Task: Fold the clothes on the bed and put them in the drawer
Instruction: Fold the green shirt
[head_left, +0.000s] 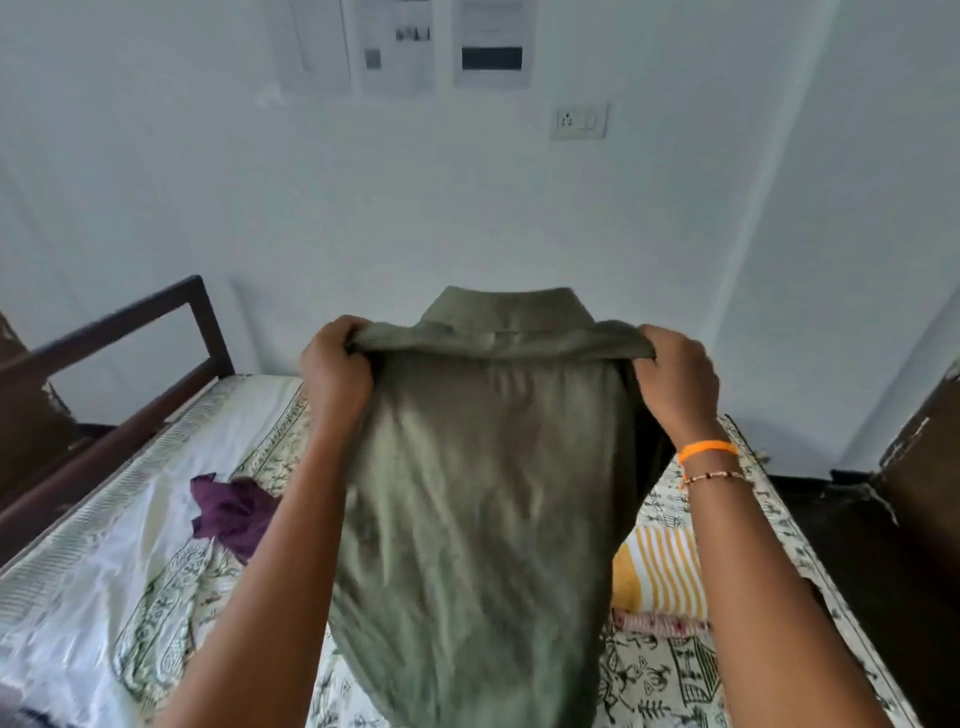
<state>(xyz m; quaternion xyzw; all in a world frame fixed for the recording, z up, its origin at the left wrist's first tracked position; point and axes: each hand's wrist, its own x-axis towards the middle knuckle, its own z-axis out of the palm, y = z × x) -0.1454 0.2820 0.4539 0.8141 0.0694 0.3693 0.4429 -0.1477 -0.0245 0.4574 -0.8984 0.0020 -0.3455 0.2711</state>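
Right now both hands are up in front of the camera with an olive-green shirt (483, 493) stretched between them. The left hand (335, 371) has its fingers curled tight round the shirt's left shoulder, cloth bunched in the fist, and the right hand (678, 376) grips the right shoulder the same way, knuckles toward the camera. That is 2 firm holds, 1 at each top corner. The collar (506, 312) stands up above the line between the fists, and the back of the shirt hangs straight down toward the camera, blurred and creased, clear of the bed (130, 545) for most of its length; its lower hem runs out of the bottom of the view, so where it ends cannot be told.

On the right wrist sit an orange band (707, 449) and, just below it, a thin beaded bracelet (714, 478). Under the shirt lies the printed bedsheet (670, 675), white with green figures. A crumpled purple garment (234, 512) lies on the sheet to the left, partly hidden by the left forearm. To the right, a yellow-and-white striped cloth (662, 571) lies on the sheet beside the hanging shirt. A dark wooden bed frame (119, 353) runs along the left side. On the pale wall behind are a switch plate (578, 120) and 3 sheets of paper (395, 44), too blurred to read.
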